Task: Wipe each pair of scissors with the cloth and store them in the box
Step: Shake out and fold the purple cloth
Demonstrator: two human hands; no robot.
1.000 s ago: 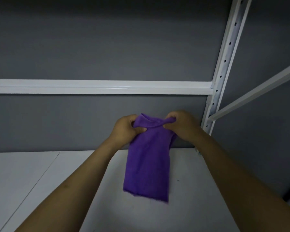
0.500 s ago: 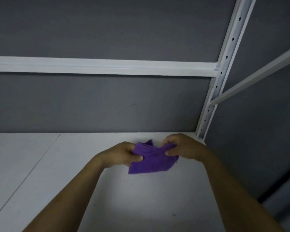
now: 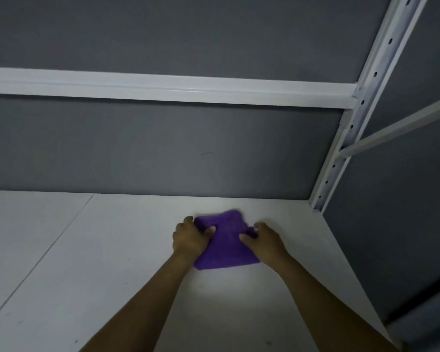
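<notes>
A purple cloth point(image 3: 225, 243), folded into a rough square, lies flat on the white shelf board point(image 3: 112, 275) near its back right part. My left hand point(image 3: 191, 238) grips the cloth's left edge, thumb on top. My right hand point(image 3: 264, 241) holds the right edge, thumb pressed on the fabric. No scissors and no box are in view.
A grey wall point(image 3: 163, 148) closes the back of the shelf. A white horizontal rail point(image 3: 163, 87) runs above. A white perforated upright post point(image 3: 351, 128) stands at the back right corner. The board's right edge point(image 3: 353, 270) slants toward me.
The cloth hung unfolded from both hands a second ago. Both hands lowered it and it now lies folded on the shelf board.
</notes>
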